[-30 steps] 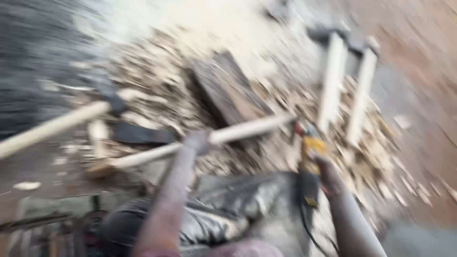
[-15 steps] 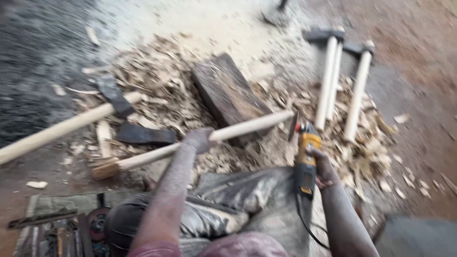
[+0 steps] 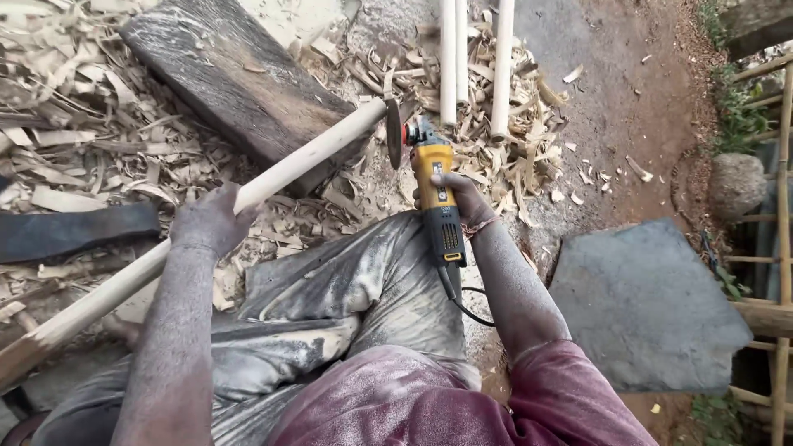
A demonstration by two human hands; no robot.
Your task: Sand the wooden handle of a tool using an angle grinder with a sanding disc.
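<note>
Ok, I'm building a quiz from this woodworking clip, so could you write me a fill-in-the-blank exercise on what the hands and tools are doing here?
1. The right hand grips a yellow angle ____.
2. The left hand holds a long pale wooden ____ that rests across a dark plank.
3. The grinder's disc sits at the ____ of that wooden piece.
4. The ground around the plank is littered with wood ____.

Missing words: grinder; handle; end; shavings
</note>
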